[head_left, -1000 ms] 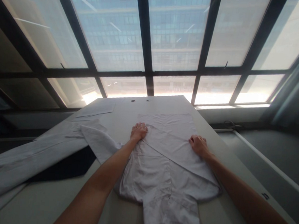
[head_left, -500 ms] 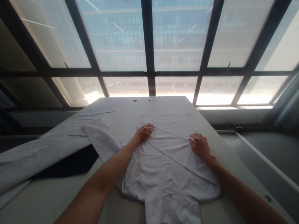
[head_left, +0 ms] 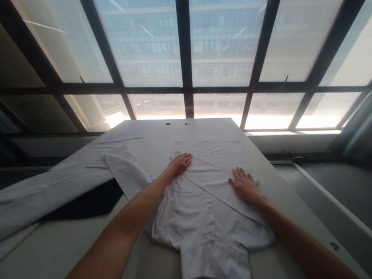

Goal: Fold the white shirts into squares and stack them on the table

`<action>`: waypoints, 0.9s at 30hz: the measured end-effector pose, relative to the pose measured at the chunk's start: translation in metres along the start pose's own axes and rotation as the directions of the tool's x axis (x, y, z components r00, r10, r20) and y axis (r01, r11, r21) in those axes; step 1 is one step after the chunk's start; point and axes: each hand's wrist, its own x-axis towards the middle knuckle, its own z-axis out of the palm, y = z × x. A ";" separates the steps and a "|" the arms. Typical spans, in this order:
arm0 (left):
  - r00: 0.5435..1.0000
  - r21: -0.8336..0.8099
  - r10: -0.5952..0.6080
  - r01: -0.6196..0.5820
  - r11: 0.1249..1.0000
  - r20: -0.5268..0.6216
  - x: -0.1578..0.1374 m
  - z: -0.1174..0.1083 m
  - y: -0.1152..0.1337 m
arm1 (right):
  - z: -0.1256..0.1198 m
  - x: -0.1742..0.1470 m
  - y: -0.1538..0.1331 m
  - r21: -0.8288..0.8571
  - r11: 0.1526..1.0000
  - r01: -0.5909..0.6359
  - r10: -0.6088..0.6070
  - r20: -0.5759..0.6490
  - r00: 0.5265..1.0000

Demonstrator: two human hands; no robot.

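Observation:
A white garment [head_left: 193,220], which looks like a shirt with its sleeve folded across, lies flat on the white table [head_left: 161,133]. On its left edge rests my left hand [head_left: 181,163], palm down with fingers stretched toward the middle of the cloth. My right hand [head_left: 245,185] lies flat near the right edge, its fingers spread on the fabric. Neither hand grips the cloth. A slanting fold edge runs between the hands down to the lower right. The garment's narrower end points toward me.
More white cloth [head_left: 74,182] lies along the table's left side, with a dark navy piece [head_left: 86,202] beside it. Another flat white piece [head_left: 124,135] is farther back. Large framed windows [head_left: 224,44] rise behind the table. A white rail [head_left: 334,201] runs along the right.
My right hand has shifted slightly left over the cloth, and its fingers have gone from curled at the edge to spread flat. My left hand stays in nearly the same place.

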 end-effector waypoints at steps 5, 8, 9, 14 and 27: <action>1.000 0.006 0.003 -0.003 1.000 0.007 0.001 -0.001 0.000 | -0.002 0.003 0.019 -0.040 0.990 -0.136 0.136 -0.002 0.991; 1.000 0.002 0.010 -0.010 1.000 0.012 0.001 -0.002 0.000 | -0.003 0.006 0.028 -0.029 0.974 -0.224 0.224 0.015 0.974; 1.000 0.000 0.010 -0.010 1.000 0.011 0.001 -0.002 0.000 | -0.003 0.006 0.031 -0.025 0.970 -0.243 0.243 0.017 0.970; 1.000 -0.009 0.014 -0.014 1.000 0.004 0.001 -0.003 0.001 | -0.005 0.004 0.039 -0.038 0.948 -0.317 0.310 -0.125 0.942; 1.000 -0.021 0.010 -0.010 1.000 -0.005 0.001 -0.004 0.003 | -0.009 -0.001 -0.003 0.023 0.949 0.315 -0.312 -0.092 0.946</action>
